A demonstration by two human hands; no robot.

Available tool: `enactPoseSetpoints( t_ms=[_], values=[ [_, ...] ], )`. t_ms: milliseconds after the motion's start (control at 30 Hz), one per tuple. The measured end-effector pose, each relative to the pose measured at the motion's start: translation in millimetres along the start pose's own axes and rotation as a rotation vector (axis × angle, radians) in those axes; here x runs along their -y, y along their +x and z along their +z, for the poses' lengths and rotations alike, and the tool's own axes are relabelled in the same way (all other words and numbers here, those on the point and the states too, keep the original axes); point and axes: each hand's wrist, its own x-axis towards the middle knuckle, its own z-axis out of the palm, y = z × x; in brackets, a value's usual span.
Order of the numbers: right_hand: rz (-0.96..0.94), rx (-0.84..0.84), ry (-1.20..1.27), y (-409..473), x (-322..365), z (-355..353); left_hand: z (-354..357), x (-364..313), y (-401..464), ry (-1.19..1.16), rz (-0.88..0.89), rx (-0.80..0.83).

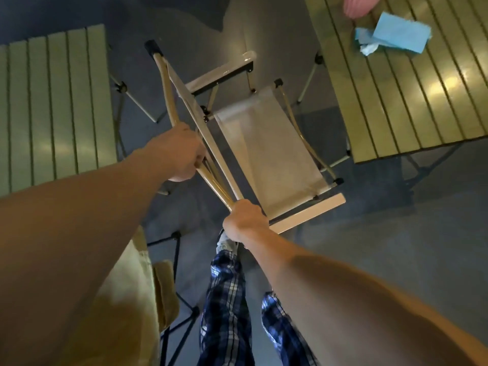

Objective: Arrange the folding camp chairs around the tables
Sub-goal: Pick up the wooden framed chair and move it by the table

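Nearest to us, below the folding chair (266, 143), we see plaid trouser legs (227, 307) and a pale shoe (224, 244) on the grey floor (383, 247). To the left of those legs sits a tan fabric seat (132, 294) on black crossed legs (another camp chair, as far as we can tell).

Our right hand (247, 220) grips the near end of the chair's frame, fingers curled tightly round the tubes where they meet the pale wooden armrest (309, 213). A little further up the same side of the chair, our left hand (177, 154) clenches round the tan metal tubes (169, 101), fingers wrapped under them. The chair is held up off the floor, tilted, with its grey fabric panel (272, 154) stretched between the side rails and its second armrest (224, 72) at the far end.

The chair hangs in the gap between two slatted green tables. The left surface (55, 107) lies to the chair's left; the right surface (412, 101) lies to its right. On that right surface, beyond the chair, rest a crumpled blue cloth (396, 33) and, further still, a pink object (356, 5) cut off by the frame edge.
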Motion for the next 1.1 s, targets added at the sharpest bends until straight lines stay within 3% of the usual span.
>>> enactPoseSetpoints(
  t_ms=[233, 300, 367, 500, 567, 800, 900, 1100],
  values=[
    [0.011, 0.016, 0.000, 51.6, 68.7, -27.2, -17.2, 65.2, 49.2, 0.059, -0.099, -0.070],
    [0.025, 0.029, 0.015, 68.3, 88.3, -32.3, -12.9, 80.0, 59.1, -0.006, -0.206, -0.125],
    [0.012, 0.058, 0.066, 81.5, 106.0, -34.5, -8.2, 93.5, 65.1, -0.207, -0.344, -0.137],
    [-0.080, 0.142, 0.113, 97.5, 134.7, -23.9, 7.2, 105.6, 77.3, -0.975, -0.581, -0.184],
    [-0.108, 0.181, 0.126, 100.4, 143.3, -20.4, 10.1, 99.2, 76.4, -1.199, -0.652, -0.230],
    [-0.135, 0.292, 0.295, 103.9, 176.0, -8.7, 25.8, 124.9, 71.6, -1.045, -0.751, -0.290],
    [-0.103, 0.333, 0.410, 109.5, 190.3, 2.9, 27.5, 128.9, 71.5, -0.998, -0.784, -0.223],
    [-0.083, 0.314, 0.383, 110.0, 197.7, 8.7, 40.5, 130.8, 70.9, -0.985, -0.762, -0.147]
  ],
)
